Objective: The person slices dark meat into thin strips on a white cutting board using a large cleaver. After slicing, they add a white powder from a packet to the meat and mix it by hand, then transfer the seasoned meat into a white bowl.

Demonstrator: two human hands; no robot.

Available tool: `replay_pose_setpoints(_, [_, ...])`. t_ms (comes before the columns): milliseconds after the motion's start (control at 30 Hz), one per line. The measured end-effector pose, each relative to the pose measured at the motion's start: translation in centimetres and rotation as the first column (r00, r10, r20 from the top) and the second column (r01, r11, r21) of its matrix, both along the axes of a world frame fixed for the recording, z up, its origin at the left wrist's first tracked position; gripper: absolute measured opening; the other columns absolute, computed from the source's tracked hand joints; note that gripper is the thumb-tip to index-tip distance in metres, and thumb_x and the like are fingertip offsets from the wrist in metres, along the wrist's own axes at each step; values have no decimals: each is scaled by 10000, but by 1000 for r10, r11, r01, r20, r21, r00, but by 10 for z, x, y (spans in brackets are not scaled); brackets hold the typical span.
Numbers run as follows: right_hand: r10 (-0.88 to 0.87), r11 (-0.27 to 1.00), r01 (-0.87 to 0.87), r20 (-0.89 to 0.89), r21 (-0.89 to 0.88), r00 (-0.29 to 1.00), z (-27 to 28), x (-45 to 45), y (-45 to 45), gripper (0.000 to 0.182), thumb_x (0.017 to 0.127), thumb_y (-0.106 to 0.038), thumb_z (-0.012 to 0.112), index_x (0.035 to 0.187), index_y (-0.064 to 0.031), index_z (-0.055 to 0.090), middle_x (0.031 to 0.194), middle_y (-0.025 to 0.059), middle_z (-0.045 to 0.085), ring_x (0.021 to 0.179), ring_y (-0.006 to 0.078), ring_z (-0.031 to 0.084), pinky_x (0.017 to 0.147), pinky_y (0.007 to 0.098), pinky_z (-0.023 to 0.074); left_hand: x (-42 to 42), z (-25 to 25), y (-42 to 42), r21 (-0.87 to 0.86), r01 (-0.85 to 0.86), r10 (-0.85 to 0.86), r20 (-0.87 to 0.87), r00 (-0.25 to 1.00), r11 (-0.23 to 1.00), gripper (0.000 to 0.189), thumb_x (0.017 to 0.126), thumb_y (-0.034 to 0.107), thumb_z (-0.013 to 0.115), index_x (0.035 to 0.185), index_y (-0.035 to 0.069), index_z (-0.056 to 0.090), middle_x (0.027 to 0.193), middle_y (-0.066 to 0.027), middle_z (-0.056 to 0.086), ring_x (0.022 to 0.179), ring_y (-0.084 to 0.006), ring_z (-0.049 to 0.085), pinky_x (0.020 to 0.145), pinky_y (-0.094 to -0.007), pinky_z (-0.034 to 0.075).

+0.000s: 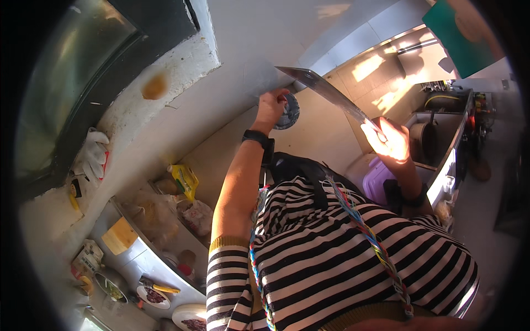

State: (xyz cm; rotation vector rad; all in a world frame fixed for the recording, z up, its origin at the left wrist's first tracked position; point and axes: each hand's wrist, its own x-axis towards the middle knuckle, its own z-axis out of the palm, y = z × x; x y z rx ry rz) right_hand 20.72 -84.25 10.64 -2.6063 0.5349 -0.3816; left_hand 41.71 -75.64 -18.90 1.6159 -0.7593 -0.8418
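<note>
My right hand [391,140], brightly sunlit, grips the handle end of a broad-bladed kitchen knife [325,89], which looks like a cleaver. Its blade slants up and left in front of me, the far end near my left hand [271,108]. That hand is stretched forward with its fingers curled, at a round, shiny grey object [291,113]. Whether the fingers hold or only touch this object cannot be made out. A black band [254,137] circles my left wrist.
At right, a pot [422,140] sits in an open compartment beside a purple plastic container [374,182]. Left, a counter holds a wooden block [119,236], a plate of dark food [153,297], a yellow-handled tool [165,288] and a bowl of greens [111,285]. White gloves [93,155] lie on the ledge.
</note>
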Motion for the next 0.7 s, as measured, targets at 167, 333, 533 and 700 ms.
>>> replay_pose_setpoints(167, [2,1000,-2,3,-14,1000,-3,4,-16,217,819,-30,738,717,-18,546,601,86,499,488,195,454,470,298,396,-7,11,-38,97,59,-69,101,993,993,312,788,-73,662,1084,20,691,905,-101,710,878,-173,683,774,-289,548])
replay_pose_setpoints(333, [77,997,-78,57,7,995,-7,9,-30,213,816,-28,741,718,-24,552,599,79,492,486,181,443,467,296,387,-8,17,-49,-30,133,-133,-18,991,991,322,805,10,690,1127,17,672,1009,-145,715,959,-232,682,854,-321,532])
replay_pose_setpoints(533, [212,970,-213,25,114,977,-23,32,-30,211,824,-46,752,730,-24,564,575,47,444,466,120,383,441,268,341,5,50,24,34,-2,7,-133,991,999,345,826,55,697,1168,27,662,1070,-177,702,1018,-257,667,885,-333,518])
replay_pose_setpoints(700, [398,887,-383,-7,259,917,-48,70,12,156,838,-70,750,814,1,613,605,2,496,516,52,399,454,241,346,-30,108,200,152,-363,318,257,913,919,334,779,146,747,1086,31,682,1023,-186,680,965,-356,645,840,-410,521])
